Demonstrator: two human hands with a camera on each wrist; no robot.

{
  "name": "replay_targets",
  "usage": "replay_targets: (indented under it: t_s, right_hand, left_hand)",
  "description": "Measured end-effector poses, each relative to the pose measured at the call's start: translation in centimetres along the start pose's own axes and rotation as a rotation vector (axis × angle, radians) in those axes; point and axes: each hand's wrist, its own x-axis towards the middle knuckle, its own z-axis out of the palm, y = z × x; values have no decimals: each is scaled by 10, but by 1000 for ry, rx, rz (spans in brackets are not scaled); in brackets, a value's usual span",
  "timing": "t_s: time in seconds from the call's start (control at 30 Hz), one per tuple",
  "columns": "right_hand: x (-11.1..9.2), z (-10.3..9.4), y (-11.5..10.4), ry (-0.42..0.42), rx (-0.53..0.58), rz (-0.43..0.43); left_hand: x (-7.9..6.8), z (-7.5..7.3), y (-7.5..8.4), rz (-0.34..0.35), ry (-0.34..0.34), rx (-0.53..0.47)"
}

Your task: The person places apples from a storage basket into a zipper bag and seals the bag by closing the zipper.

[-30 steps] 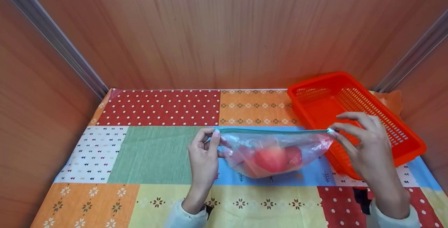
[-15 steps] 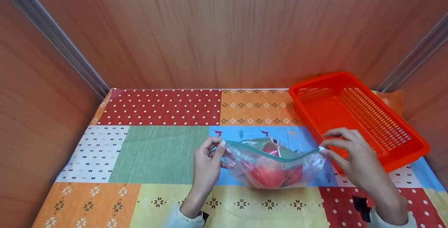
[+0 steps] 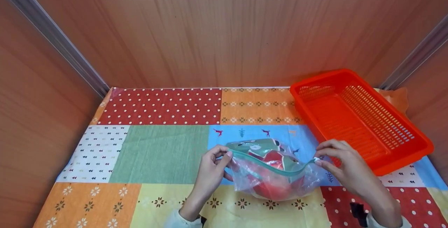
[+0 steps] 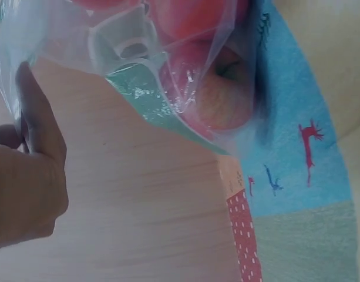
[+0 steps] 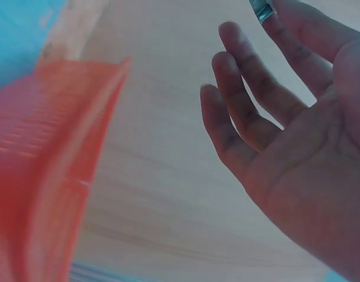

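A clear zip bag [image 3: 241,180] with a green zip strip [image 3: 271,167] is in the middle of the head view, low over the cloth. Red apples [image 3: 278,187] show through its plastic; one apple [image 4: 224,100] with its stem is plain in the left wrist view. My left hand [image 3: 211,168] pinches the left end of the strip between thumb and fingers. At the other end, my right hand [image 3: 346,166] pinches a small whitish slider [image 3: 317,159] between thumb and index finger, its other fingers spread loosely. Between the hands the strip sags, and the bag's printed back panel [image 3: 255,145] shows behind it.
An orange-red plastic basket [image 3: 353,126] with slotted walls stands at the right, just beyond my right hand. A patchwork cloth [image 3: 164,154] covers the table. Wood-grain panels [image 3: 210,32] close off the back and both sides.
Both hands have come down toward me and closer together, bringing the bag along. The zip strip has gone from straight to sagging, and the printed panel has come into sight.
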Motion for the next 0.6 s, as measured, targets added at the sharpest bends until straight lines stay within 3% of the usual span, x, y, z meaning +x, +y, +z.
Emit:
replay_targets:
  t_s: [0.3,0.6]
  right_hand:
    - [-4,13,12,-242,121,59]
    - [-6,22,23,-443,234,69]
  left_hand:
    - [-3,-1,-12,-119,-236,2]
    - [-4,-7,-18,-173,-355,117]
